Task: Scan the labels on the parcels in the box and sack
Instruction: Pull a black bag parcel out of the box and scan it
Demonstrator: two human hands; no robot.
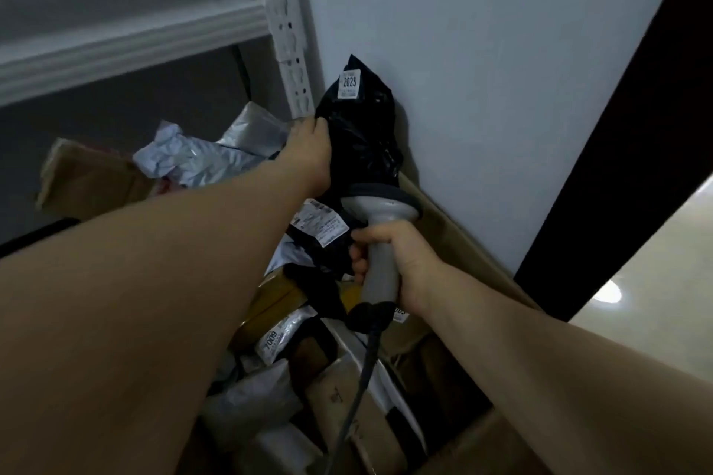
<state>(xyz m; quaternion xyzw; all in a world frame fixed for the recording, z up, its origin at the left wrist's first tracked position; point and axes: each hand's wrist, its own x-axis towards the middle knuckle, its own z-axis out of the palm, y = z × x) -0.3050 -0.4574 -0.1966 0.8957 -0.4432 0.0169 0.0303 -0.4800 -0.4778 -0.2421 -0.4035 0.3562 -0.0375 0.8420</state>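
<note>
My left hand point(308, 150) grips a black plastic parcel point(362, 135) and holds it upright against the wall, above the box. A small white sticker reading 2023 point(349, 83) sits near the parcel's top. My right hand point(389, 258) grips the handle of a grey barcode scanner point(380, 227); its head points up at the parcel's lower part. The scanner's black cable point(359, 389) hangs down over the box. Below lies another black parcel with a white shipping label point(322, 223). The cardboard box point(455, 239) holds several parcels, grey bags and brown cartons.
A white metal shelf upright point(287, 23) and shelf board point(127, 42) stand at the left. Crumpled grey and white bags point(200, 156) and a brown carton point(88, 181) lie behind the box. A dark door frame point(632, 135) runs along the right, with shiny floor point(656, 281) beyond.
</note>
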